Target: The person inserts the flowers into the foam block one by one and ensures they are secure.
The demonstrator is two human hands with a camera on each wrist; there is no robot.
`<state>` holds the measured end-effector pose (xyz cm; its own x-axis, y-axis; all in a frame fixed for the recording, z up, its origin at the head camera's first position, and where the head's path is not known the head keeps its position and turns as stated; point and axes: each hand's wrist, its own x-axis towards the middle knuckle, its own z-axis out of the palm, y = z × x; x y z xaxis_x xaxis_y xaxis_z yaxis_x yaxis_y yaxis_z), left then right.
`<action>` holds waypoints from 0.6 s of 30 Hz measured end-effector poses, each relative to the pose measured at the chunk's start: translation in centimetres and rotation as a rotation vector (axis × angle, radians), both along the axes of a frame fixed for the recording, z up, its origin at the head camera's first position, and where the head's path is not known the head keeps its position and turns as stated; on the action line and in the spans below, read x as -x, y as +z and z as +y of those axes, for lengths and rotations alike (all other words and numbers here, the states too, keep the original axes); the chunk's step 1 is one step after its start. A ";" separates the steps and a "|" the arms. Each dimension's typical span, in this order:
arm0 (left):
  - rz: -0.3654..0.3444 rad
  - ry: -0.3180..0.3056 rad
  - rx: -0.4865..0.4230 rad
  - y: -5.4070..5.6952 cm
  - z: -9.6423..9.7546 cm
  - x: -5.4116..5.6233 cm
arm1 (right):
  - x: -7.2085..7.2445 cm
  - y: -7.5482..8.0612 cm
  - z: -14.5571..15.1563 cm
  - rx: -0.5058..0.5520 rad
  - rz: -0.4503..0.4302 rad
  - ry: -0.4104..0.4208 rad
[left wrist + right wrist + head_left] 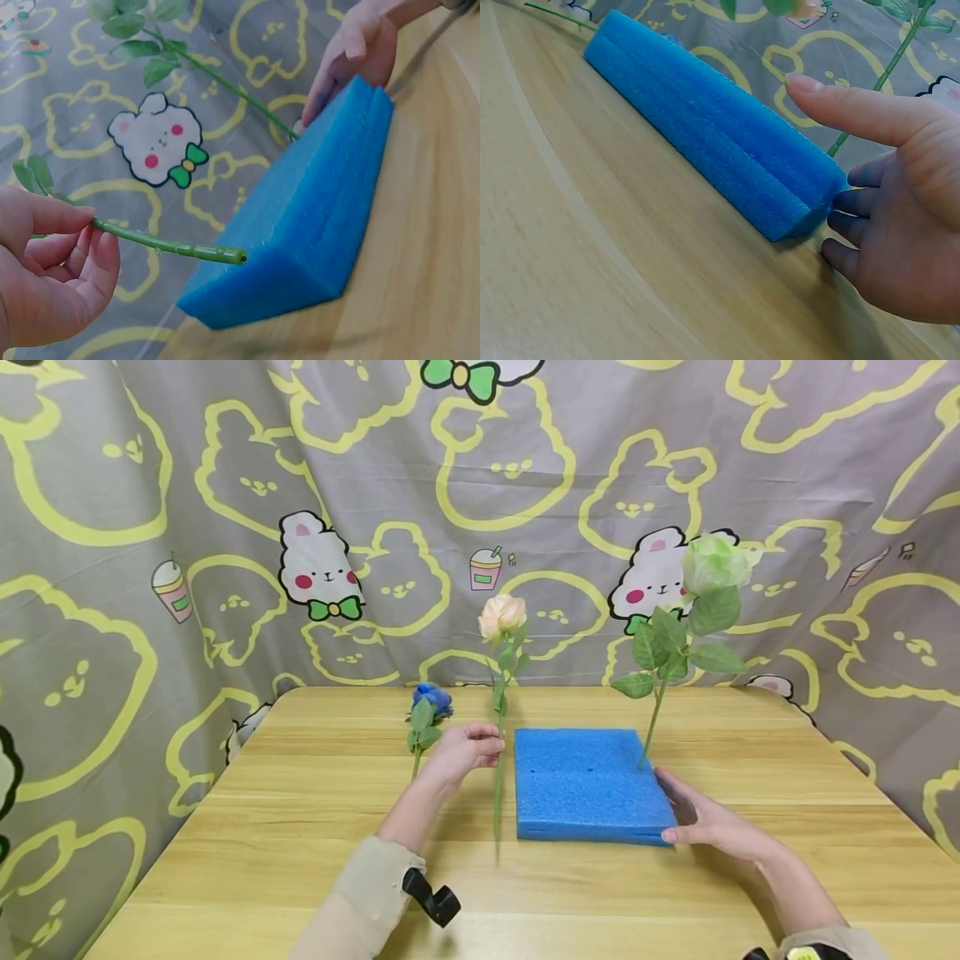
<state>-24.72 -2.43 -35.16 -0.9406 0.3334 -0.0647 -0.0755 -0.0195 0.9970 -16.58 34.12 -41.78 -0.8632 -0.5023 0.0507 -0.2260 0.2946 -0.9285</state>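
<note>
A blue foam block (592,785) (315,210) (712,135) lies flat on the wooden table (300,827). A pale green rose (712,564) stands upright, its stem stuck into the block's far right part. My left hand (465,752) (45,270) pinches the stem (172,246) of a cream rose (501,614), held upright just left of the block, its cut end in the air. My right hand (701,818) (885,195) rests with straight fingers against the block's right edge. A blue rose (431,702) lies on the table at the back left.
A grey curtain with yellow rabbit outlines (480,510) closes in the table at the back and both sides. Bare table surface stretches in front of the block and to the left.
</note>
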 end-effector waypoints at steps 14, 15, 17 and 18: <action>0.127 -0.060 -0.009 2.1 3.1 0.4 | 0.0 0.0 0.0 -0.010 -0.014 -0.002; 0.134 -0.059 -0.006 2.2 3.4 0.4 | -0.1 0.0 0.0 -0.010 -0.018 -0.002; 0.153 -0.058 -0.001 2.5 3.7 0.5 | -0.1 0.1 -0.1 -0.008 -0.025 0.000; 0.162 -0.057 0.002 2.6 3.9 0.5 | -0.1 0.2 -0.1 -0.010 -0.026 -0.001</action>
